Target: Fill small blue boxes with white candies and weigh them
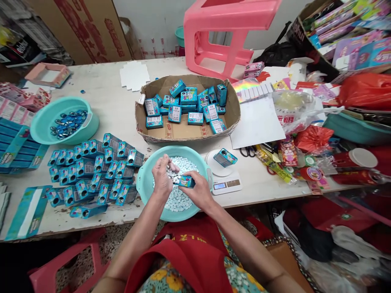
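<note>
A turquoise bowl (143,179) full of small pale candies (180,200) sits at the table's front edge, below both hands. My left hand (163,177) is cupped, its fingers curled around some of the candies. Beside it my right hand (198,189) grips a small blue candy box (187,181) between thumb and fingers, over the bowl. The box lies tilted toward the left hand; its opening is hard to make out. Another blue box (225,157) rests on the white kitchen scale (227,183) to the right.
Rows of blue boxes with round holes (94,162) stand at left. Behind them is a turquoise basin (38,126) of shiny blue pieces. A cut-down carton (183,136) holds several blue boxes. Scissors (248,151), wrappers and a pink stool (195,44) also occupy the table.
</note>
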### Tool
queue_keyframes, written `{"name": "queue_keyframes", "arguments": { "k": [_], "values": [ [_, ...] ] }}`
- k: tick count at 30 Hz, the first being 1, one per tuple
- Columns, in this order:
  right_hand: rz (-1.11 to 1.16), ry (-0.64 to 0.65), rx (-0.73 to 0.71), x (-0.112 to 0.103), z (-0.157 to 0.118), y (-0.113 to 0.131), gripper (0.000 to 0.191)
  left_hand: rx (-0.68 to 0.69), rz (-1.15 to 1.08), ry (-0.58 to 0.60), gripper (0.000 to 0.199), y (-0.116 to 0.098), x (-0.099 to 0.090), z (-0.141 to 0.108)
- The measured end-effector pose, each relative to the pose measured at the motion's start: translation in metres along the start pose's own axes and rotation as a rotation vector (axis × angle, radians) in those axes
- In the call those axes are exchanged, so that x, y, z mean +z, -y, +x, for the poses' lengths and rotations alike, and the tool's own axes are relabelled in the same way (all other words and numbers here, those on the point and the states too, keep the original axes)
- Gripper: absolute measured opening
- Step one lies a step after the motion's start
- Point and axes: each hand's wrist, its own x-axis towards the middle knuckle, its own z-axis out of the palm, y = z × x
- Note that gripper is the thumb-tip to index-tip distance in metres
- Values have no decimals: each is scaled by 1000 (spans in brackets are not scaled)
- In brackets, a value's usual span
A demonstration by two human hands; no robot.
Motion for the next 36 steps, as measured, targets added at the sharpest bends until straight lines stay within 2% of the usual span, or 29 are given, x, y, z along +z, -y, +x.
{"name": "queue_keyframes", "arguments": {
  "k": [11, 14, 23, 26, 28, 30, 32, 34, 36],
  "values": [
    [34, -28, 18, -5, -2, -3, 27, 9, -23, 100, 26, 2, 7, -8],
    [44, -16, 18, -6, -3, -5, 28, 24, -18, 97, 25, 2, 8, -9],
    [85, -39, 15, -6, -1, -7, 28, -19, 41, 169, 25, 5, 12, -16],
    [158, -33, 38, -10, -2, -14, 30, -44, -23, 199, 25, 3, 8, -6],
    [247, -15, 66, -17, -6, -18, 32, -14, 10, 150, 26, 8, -3, 8],
    [349, -10, 94, -27, -12, -20, 35, 70, 234, 80, 27, 22, -17, 23],
    [410, -47, 107, -38, -17, -21, 37, 159, 622, 117, 26, 47, -31, 31],
    [423, -101, 90, -48, -18, -19, 37, 225, 1013, 291, 23, 78, -38, 29],
    [409, -151, 50, -54, -15, -15, 36, 284, 1279, 483, 26, 106, -38, 16]
  ]
}}
